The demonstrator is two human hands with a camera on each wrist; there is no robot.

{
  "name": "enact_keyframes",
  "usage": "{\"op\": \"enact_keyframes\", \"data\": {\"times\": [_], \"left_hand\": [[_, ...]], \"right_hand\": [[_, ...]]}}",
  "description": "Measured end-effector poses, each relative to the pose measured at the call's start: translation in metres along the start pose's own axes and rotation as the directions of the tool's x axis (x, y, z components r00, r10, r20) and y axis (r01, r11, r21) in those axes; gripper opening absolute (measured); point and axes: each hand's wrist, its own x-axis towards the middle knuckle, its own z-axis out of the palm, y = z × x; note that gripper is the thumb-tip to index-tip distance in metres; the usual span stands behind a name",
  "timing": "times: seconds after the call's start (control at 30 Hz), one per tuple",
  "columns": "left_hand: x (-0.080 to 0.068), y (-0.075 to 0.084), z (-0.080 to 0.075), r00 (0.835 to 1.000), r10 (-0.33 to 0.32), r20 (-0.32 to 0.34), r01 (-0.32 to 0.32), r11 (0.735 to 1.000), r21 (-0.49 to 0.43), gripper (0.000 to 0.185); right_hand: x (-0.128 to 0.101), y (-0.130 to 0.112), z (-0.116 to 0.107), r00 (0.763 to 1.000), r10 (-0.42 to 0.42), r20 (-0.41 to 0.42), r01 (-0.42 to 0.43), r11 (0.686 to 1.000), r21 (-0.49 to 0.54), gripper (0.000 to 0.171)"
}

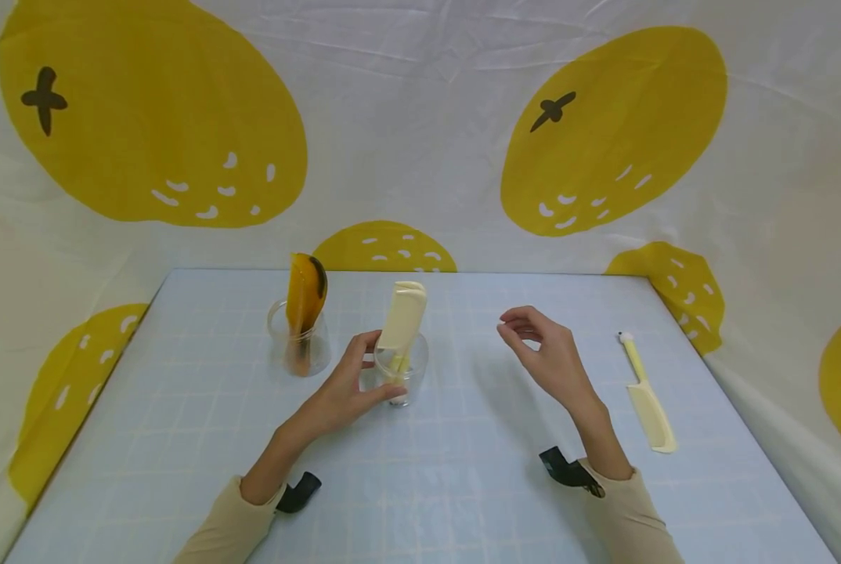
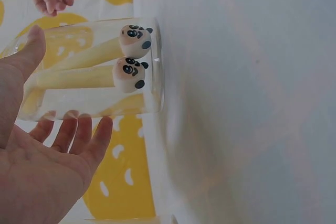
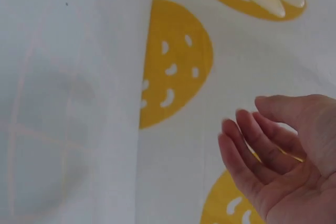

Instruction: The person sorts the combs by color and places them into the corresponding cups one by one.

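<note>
My left hand (image 1: 353,384) holds a clear glass (image 1: 420,364), with thumb and fingers on opposite sides of it. Two pale yellow combs (image 1: 404,313) stand in this glass, toothed ends up. Their panda-head handle ends (image 2: 131,74) point down near the glass bottom in the left wrist view. My right hand (image 1: 543,352) hovers over the table to the right of the glass, fingers loosely bent and nothing in them. Farther right, a third pale yellow comb (image 1: 649,407) lies flat, its panda end pointing away from me.
A second clear glass (image 1: 318,356) stands to the left, with an orange and black item (image 1: 306,294) upright in it. The pale blue checked table (image 1: 420,501) ends at a white cloth backdrop (image 1: 420,117) with yellow fruit shapes.
</note>
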Motion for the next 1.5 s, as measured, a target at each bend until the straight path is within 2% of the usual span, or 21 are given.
{"op": "enact_keyframes", "data": {"times": [0.27, 0.57, 0.93, 1.3, 1.5], "left_hand": [[0.0, 0.001, 0.0, 1.0, -0.019, 0.003, 0.019, 1.0, -0.007, 0.086], [0.0, 0.002, 0.0, 1.0, -0.029, 0.002, 0.029, 1.0, -0.005, 0.087], [0.001, 0.002, 0.001, 0.999, -0.053, -0.004, 0.053, 0.999, -0.005, 0.088], [0.0, 0.0, 0.001, 0.999, -0.035, -0.005, 0.035, 0.999, -0.001, 0.088], [0.0, 0.0, 0.001, 0.999, -0.046, -0.003, 0.046, 0.999, -0.009, 0.088]], "right_hand": [[-0.01, 0.029, -0.026, 0.996, 0.04, -0.075, -0.045, 0.997, -0.062, 0.02], [-0.023, 0.051, -0.049, 0.987, 0.063, -0.145, -0.081, 0.989, -0.121, 0.019], [-0.037, 0.075, -0.067, 0.975, 0.15, -0.163, -0.179, 0.966, -0.185, 0.023], [-0.045, 0.089, -0.084, 0.959, 0.218, -0.181, -0.258, 0.937, -0.237, 0.026], [-0.049, 0.099, -0.093, 0.945, 0.297, -0.134, -0.323, 0.911, -0.259, 0.033]]}}
